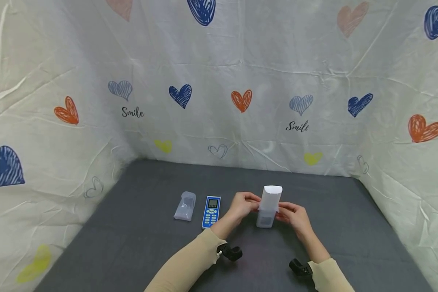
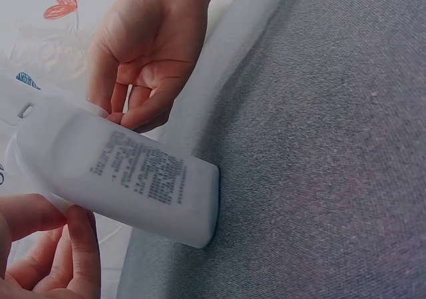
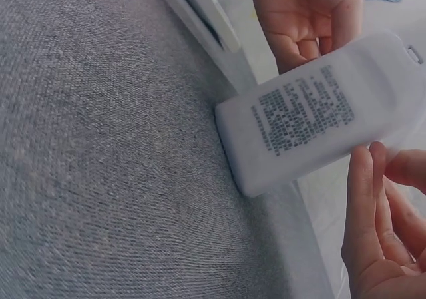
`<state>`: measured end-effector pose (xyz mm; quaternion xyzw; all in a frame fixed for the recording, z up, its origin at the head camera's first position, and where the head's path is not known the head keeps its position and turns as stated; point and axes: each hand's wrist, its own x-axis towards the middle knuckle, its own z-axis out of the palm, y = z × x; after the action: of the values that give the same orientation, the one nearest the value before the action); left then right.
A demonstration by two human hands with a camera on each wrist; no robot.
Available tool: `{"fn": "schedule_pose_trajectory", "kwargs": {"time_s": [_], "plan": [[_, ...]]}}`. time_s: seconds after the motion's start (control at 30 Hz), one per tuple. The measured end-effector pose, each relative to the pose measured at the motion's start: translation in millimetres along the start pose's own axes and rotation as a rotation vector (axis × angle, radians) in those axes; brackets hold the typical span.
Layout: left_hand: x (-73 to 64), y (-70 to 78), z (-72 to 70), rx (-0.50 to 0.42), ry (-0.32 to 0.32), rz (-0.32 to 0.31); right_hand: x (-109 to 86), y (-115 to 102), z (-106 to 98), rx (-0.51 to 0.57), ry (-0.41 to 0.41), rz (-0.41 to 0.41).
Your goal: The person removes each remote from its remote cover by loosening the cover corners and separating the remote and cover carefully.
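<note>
A white remote control point(image 1: 271, 196) stands on the grey table, its lower part inside a translucent sleeve point(image 1: 265, 221). Small dark print shows on the side of the remote control point(image 2: 143, 172) in both wrist views. My left hand point(image 1: 239, 205) pinches the sleeve's edge on the left between thumb and fingers. On the opposite side, my right hand point(image 1: 295, 218) pinches the edge too. The fingertips of the right hand point(image 3: 389, 232) lie against the sleeve in the right wrist view. Part of the fingers hides behind the sleeve in the head view.
To the left, a blue remote control point(image 1: 211, 212) with a small screen lies on the table point(image 1: 149, 243). Beside it is another translucent sleeve point(image 1: 185, 207). A white cloth with printed hearts point(image 1: 204, 69) hangs at the back and sides.
</note>
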<state>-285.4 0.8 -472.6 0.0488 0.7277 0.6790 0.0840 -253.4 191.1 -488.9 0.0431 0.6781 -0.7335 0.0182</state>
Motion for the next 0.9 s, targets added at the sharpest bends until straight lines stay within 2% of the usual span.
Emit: {"fn": "schedule_pose_trajectory", "kwargs": {"time_s": [0.43, 0.57, 0.9], "plan": [[0.9, -5.4, 0.4, 0.030, 0.001, 0.019, -1.7, -0.6, 3.0, -0.037, 0.020, 0.045], [1.3, -8.5, -0.2, 0.040, -0.003, 0.007, -2.3, 0.7, 4.6, -0.042, 0.033, 0.057], [1.8, -14.4, -1.5, 0.050, -0.017, 0.015, -4.8, 4.0, 7.4, -0.072, 0.065, 0.061]]}}
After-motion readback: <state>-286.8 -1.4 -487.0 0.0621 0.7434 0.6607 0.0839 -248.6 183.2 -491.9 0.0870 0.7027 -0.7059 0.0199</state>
